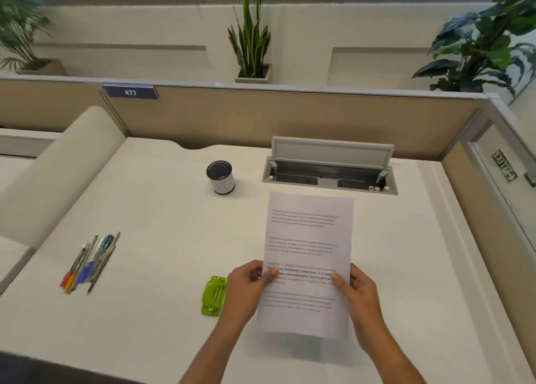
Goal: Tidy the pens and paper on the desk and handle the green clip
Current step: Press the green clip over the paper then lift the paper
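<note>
A printed sheet of paper [309, 238] is held upright above the white desk [162, 215], its lower edge lifted off the surface. My left hand [249, 285] pinches its left edge and my right hand [358, 289] pinches its right edge, thumbs on the front. The green clip [214, 295] lies flat on the desk just left of my left hand, not touched. Several pens [88, 263] lie in a loose bundle at the desk's left side. A dark cup with a white lower band [221, 177] stands behind, toward the middle back.
An open cable box with a raised grey lid [330, 166] is sunk into the desk behind the paper. Tan partition walls [261, 116] close the back and right. A cream padded panel [58, 174] borders the left side.
</note>
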The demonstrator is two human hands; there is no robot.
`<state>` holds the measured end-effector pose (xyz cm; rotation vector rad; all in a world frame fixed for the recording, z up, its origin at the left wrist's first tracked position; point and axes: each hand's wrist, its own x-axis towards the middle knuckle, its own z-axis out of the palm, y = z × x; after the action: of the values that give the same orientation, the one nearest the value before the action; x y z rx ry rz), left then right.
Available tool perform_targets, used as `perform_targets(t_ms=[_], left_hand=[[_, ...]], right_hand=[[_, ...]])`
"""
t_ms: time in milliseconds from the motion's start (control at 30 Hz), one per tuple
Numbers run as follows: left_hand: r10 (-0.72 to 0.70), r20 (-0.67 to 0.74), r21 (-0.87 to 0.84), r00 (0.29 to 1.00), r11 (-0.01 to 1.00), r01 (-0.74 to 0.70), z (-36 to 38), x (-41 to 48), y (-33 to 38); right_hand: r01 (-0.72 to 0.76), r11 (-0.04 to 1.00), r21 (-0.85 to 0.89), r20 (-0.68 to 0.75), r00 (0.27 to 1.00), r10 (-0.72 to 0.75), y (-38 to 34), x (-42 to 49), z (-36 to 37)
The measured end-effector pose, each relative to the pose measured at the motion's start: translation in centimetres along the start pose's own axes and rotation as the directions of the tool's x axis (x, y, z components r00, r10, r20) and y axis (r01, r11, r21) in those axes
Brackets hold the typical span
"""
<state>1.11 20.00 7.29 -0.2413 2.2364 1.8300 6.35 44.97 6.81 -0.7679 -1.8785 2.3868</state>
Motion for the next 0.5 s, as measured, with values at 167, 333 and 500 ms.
perform_targets(t_ms=[167, 333, 500], left_hand=[[-0.045, -0.04, 0.098, 0.998, 0.994, 0.049, -5.1, 0.9, -2.6], [-0.011, -0.229, 0.397, 0.973, 0.912, 0.104, -10.7, 2.1, -5.8], [-0.137, -0.157, 0.447, 0.978, 0.873, 0.194, -13.7, 3.2, -8.4]], right_hand=[[-0.072, 0.996, -0.046, -0.045, 0.997, 0.07, 3.1, -0.4, 3.3], [-0.128, 0.985, -0.115, -0.079, 0.99, 0.12, 6.5, -0.9, 5.1], [-0.163, 0.972, -0.171, -0.126, 0.982, 0.143, 9.1, -1.6, 6.9]])
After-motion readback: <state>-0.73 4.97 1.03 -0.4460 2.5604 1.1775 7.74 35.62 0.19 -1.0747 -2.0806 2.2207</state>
